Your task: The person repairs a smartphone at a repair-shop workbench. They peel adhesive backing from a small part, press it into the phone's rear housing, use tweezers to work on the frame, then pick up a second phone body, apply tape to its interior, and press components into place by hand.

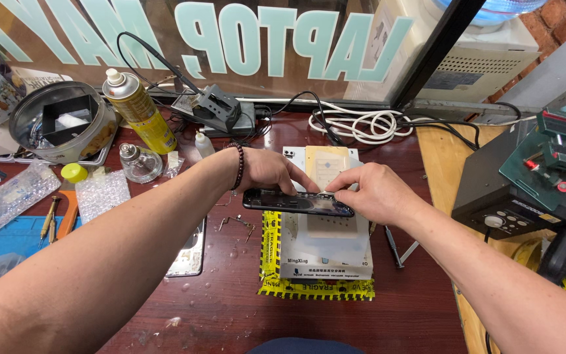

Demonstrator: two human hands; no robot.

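Note:
A black phone (296, 202) lies crosswise, held a little above a white flat machine (325, 252) that stands on yellow-and-black striped tape. My left hand (268, 172), with a dark bead bracelet on its wrist, grips the phone's left part from above. My right hand (368, 192) pinches the phone's right end with fingers and thumb. A tan square pad (325, 164) sits on the machine's far part, just behind both hands.
A yellow spray can (140, 111), a small glass bottle (137, 164), a round metal tin (67, 121) and bubble wrap (8, 203) stand at left. A soldering stand (214, 108) and coiled white cable (361, 124) lie behind. A dark box unit (506, 190) stands at right. Tweezers (396, 248) lie beside the machine.

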